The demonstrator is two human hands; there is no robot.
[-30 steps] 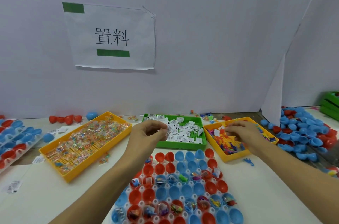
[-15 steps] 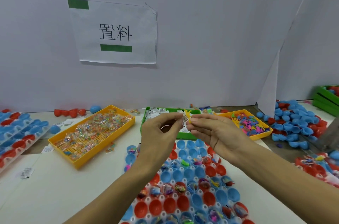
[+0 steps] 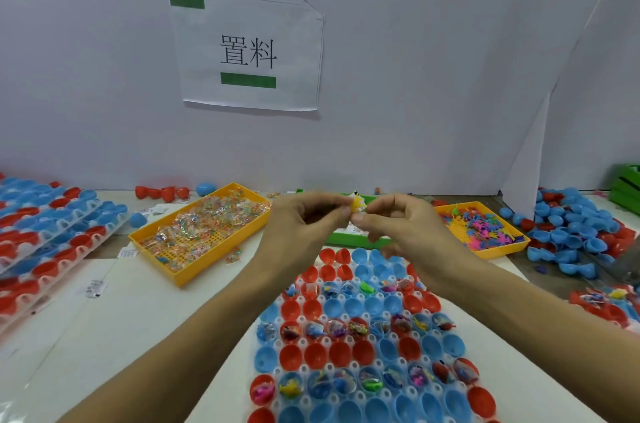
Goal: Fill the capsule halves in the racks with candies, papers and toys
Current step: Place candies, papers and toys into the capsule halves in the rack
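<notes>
My left hand (image 3: 308, 218) and my right hand (image 3: 398, 221) meet above the far end of the rack (image 3: 367, 332). Between their fingertips they pinch a small yellow toy (image 3: 357, 206) with a scrap of white paper. The rack holds red and blue capsule halves; some rows carry toys and candies, other rows are empty. A yellow tray of wrapped candies (image 3: 201, 232) lies to the left, a green tray of papers (image 3: 349, 239) sits mostly hidden behind my hands, and a yellow tray of coloured toys (image 3: 481, 228) lies to the right.
More racks of capsule halves (image 3: 48, 235) are stacked at the left edge. A heap of loose blue and red halves (image 3: 581, 235) lies at the right, with green crates (image 3: 627, 187) behind. A paper sign (image 3: 247, 52) hangs on the white wall.
My hands left the paper tray and the toy tray and came together in front of me. They now hold a yellow toy and paper between them, and the view has tilted down.
</notes>
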